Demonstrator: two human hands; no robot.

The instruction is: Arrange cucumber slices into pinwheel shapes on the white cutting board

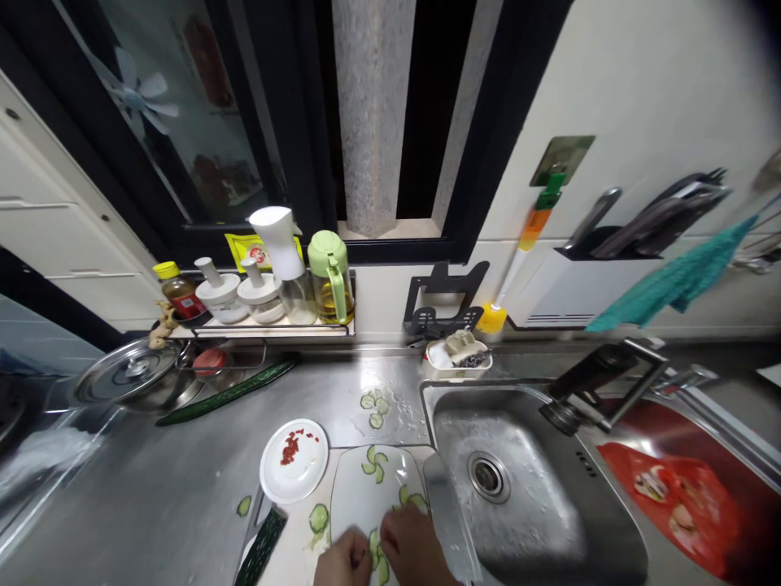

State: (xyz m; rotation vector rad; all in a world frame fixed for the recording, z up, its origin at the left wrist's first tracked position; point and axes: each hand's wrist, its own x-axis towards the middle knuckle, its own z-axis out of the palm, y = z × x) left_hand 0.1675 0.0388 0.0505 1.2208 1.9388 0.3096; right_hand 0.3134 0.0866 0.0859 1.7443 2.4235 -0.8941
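My left hand (345,558) is at the bottom of the head view, fingers curled, over the near edge of a white plate (351,511). Close on its right is my right hand (415,544), its fingers also bent together. Cucumber slices (381,568) lie between the fingertips of both hands; whether any is pinched is hidden. Other slices form small fans on this plate, one group at the far end (373,464) and one beside my right hand (407,495). A cut cucumber piece (262,547) lies left of the hands, on the cutting board (298,541).
A small white dish (311,476) holds red bits. Loose slices (374,404) lie behind the plate. A whole cucumber (229,392) rests below the condiment rack (274,330). A broad flat blade-like piece (450,509) borders the sink (525,480). A lidded pot (137,374) stands left.
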